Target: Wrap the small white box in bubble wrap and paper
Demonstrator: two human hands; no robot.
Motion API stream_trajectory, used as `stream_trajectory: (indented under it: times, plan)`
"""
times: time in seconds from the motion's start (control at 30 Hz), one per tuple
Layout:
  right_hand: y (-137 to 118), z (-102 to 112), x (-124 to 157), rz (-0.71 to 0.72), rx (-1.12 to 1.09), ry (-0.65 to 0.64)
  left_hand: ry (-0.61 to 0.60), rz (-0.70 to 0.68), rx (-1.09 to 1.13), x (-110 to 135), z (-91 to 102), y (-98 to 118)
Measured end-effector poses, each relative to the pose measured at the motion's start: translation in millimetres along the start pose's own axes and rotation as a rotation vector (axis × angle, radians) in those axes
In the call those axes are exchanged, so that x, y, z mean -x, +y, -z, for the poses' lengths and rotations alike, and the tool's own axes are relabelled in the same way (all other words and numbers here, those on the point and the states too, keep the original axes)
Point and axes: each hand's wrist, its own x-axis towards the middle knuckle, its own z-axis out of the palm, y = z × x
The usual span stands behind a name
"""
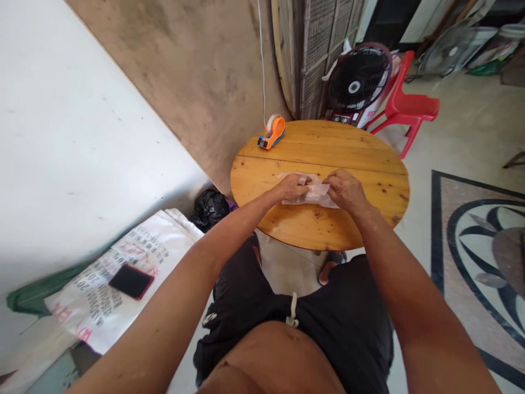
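Observation:
A piece of translucent whitish bubble wrap (316, 197) lies folded on the round wooden table (320, 227); whether anything is inside it does not show. My left hand (292, 187) rests on its left part with the fingers curled and pressed onto the wrap. A small pale strip, perhaps tape, shows on a finger of that hand. At the right end, my right hand (346, 190) pinches the upper edge of the wrap between thumb and fingers. Behind my hands, near the table's far left edge, stands an orange tape dispenser (275, 132) with a roll of clear tape.
A red plastic chair (412, 106) and a dark round fan (361, 79) stand behind the table. At the left, a phone (132, 281) lies on white printed sacks (164, 241), next to a black plastic bag (210, 209). A wooden board leans along the wall.

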Motion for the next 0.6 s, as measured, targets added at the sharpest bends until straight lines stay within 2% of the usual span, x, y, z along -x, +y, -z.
stream_trajectory:
  times: [0.13,0.2,0.27,0.43,0.6]
  plan:
    - [12,-12,-16,-0.391,-0.198,0.057,-0.032,-0.034,-0.139,6,5.6,1]
    - [17,-15,-25,-0.549,-0.244,0.025,-0.038,-0.034,-0.199,10,7.8,6]
    - [20,-17,-36,-0.643,-0.214,-0.026,-0.024,-0.040,-0.252,14,8.7,12]
    - [18,-21,-59,-0.678,-0.064,-0.152,-0.004,-0.038,-0.343,25,6.5,24]
    - [10,-32,-67,-0.660,0.037,-0.179,0.000,-0.005,-0.480,32,-0.6,27]
